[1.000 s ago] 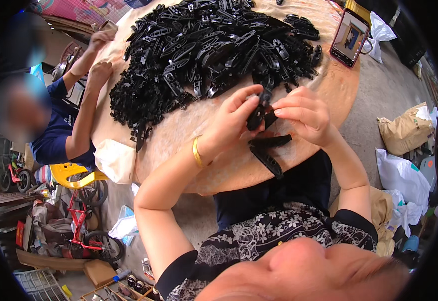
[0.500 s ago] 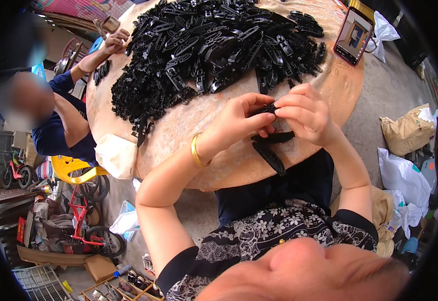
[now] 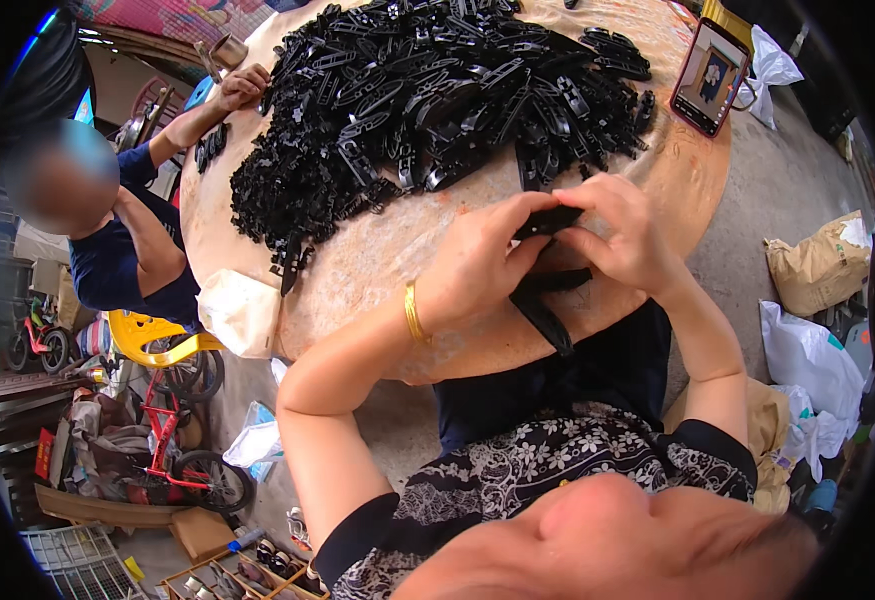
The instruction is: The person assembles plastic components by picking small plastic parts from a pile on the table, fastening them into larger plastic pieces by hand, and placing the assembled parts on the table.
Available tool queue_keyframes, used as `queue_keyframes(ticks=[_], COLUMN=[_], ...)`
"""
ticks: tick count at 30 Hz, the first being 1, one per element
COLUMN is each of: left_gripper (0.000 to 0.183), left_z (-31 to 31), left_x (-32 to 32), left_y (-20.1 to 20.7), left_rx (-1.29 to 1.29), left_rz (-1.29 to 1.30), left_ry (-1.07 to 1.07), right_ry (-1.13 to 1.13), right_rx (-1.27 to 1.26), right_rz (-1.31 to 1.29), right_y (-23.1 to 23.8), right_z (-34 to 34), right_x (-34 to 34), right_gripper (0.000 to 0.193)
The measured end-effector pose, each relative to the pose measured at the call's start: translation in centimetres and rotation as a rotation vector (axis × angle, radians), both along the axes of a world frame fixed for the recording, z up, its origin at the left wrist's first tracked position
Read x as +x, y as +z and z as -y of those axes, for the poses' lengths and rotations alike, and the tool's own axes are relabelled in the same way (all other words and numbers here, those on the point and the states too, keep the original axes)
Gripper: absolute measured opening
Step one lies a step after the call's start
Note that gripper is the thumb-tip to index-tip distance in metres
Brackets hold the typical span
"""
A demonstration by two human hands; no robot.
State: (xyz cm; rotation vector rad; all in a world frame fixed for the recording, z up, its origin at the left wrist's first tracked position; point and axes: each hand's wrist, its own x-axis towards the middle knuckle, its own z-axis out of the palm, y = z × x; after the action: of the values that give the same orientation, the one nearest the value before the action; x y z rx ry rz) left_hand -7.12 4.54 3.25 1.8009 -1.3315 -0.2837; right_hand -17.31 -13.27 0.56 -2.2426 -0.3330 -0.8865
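Note:
Between my two hands is a black plastic part [image 3: 549, 221], held up over the near edge of the round table. My left hand [image 3: 477, 255], with a gold bangle at its wrist, pinches its left end. Thumb and fingers of my right hand [image 3: 622, 232] grip the other end. Just below lie two more long black pieces [image 3: 542, 318] at the table's edge. Beyond my hands spreads a big heap of black plastic parts [image 3: 407, 90], long slotted ones on the right and small ones on the left.
A phone [image 3: 709, 78] stands propped at the table's [image 3: 357, 300] right edge. At the left, another person's hand [image 3: 242, 88] rests by the heap. A whitish bag [image 3: 240, 312] sits at the left edge. Paper sacks [image 3: 817, 262] and white bags stand on the floor at right.
My right hand has shifted from a fingertip pinch to a wider grip on the black part, which is now turned more upright. The view has shifted slightly.

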Motion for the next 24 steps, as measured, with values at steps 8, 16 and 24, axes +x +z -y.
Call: queue_keyframes(ticks=[8, 16, 24], left_gripper=[0.027, 0.024, 0.022], left_z=[-0.4, -0.5, 0.2], left_x=[5.3, 5.3, 2.2], left_y=[-1.0, -1.3, -0.5], left_rx=[0.199, 0.357, 0.011], left_rz=[0.577, 0.573, 0.215], left_ry=[0.481, 0.504, 0.19], right_ry=[0.166, -0.465, -0.623], right_rx=[0.008, -0.091, -0.126], right_rz=[-0.379, -0.204, -0.359], right_y=[0.8, -0.8, -0.3], right_z=[0.4, 2.3, 2.2], right_x=[-0.8, 0.3, 0.5], right_gripper=[0.025, 0.019, 0.016])
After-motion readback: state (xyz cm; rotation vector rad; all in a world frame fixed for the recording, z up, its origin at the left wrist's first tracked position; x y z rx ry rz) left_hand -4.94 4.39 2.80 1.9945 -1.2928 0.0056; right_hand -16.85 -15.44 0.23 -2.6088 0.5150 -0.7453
